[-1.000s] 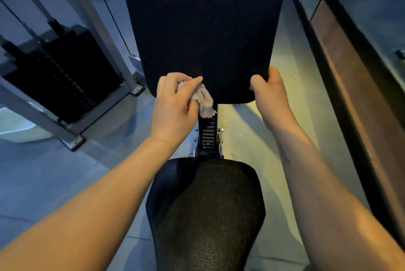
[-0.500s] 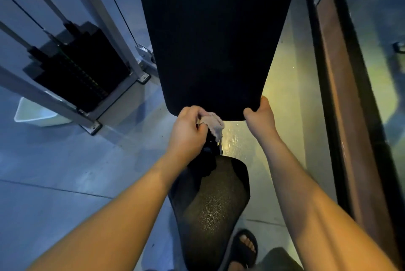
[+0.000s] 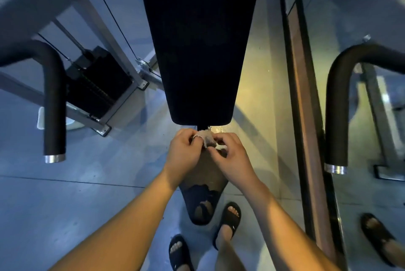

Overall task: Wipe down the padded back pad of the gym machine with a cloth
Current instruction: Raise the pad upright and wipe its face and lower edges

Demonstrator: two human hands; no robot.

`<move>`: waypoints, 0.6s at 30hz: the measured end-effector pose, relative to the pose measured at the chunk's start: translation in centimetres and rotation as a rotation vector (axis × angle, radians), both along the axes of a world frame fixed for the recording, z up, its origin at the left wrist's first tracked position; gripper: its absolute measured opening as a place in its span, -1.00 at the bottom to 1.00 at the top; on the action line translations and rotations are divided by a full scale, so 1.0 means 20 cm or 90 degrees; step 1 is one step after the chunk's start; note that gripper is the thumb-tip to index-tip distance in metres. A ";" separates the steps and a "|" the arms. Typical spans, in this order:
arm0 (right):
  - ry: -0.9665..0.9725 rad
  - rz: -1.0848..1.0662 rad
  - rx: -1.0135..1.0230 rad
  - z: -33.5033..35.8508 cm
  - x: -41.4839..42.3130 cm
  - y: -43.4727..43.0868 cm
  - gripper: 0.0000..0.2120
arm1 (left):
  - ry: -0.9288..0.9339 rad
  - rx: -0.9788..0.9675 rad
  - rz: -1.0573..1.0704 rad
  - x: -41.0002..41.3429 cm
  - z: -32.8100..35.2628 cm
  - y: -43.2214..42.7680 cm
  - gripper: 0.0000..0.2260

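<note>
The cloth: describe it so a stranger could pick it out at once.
Find the long black back pad at centre. Just below its rounded lower end, the left hand and right hand meet over the worn seat. The cloth is the small crumpled pale rag pinched between them, the only light, soft thing among the dark padding.

Matt black padded back pad (image 3: 198, 51), pale crumpled cloth (image 3: 207, 139), pebbled cracked seat (image 3: 202, 196), shiny metal-capped foam handles (image 3: 53, 100).

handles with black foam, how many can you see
2. One black foam-covered bent handle is at the left, near the black weight stack; the other at the right, beyond the black padded back pad. More could be out of frame.
</note>
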State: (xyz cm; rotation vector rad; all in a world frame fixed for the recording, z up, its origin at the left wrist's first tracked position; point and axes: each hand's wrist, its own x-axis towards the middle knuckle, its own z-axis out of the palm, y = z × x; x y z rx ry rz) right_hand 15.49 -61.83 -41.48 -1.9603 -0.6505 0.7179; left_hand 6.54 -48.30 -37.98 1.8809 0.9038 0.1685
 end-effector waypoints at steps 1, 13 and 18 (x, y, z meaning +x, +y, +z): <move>-0.039 -0.004 0.003 0.08 0.01 0.00 -0.84 | -0.003 0.009 0.005 -0.02 0.07 0.00 -0.84; 0.039 0.078 0.002 1.15 0.13 0.09 -0.71 | -0.080 -0.221 0.064 -0.05 1.09 0.12 -0.78; 0.208 0.153 -0.027 1.36 0.24 0.12 -0.34 | -0.106 -0.177 0.045 -0.01 1.29 0.18 -0.68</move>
